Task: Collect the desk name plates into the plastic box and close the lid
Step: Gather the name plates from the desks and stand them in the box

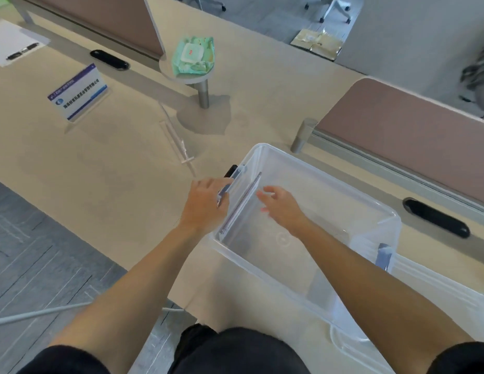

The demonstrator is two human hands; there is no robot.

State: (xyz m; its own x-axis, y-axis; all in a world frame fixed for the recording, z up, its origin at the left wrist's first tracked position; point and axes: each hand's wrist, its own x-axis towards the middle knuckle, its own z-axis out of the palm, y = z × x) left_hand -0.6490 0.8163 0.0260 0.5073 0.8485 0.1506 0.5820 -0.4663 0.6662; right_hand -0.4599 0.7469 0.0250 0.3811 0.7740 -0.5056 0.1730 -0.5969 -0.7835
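A clear plastic box stands open on the beige desk. Inside it, one name plate stands on edge against the left wall. My left hand grips the box's left rim at the grey latch. My right hand is inside the box just right of that plate, fingers apart, holding nothing. A second name plate, white with blue print, stands tilted on the desk at far left. A clear acrylic plate holder lies on the desk between it and the box. The clear lid lies at the box's right.
A pack of wet wipes rests on a small round stand on a metal post. Pink-brown dividers stand behind the box and at back left. Black cable grommets sit in the desk. Paper and a pen lie far left.
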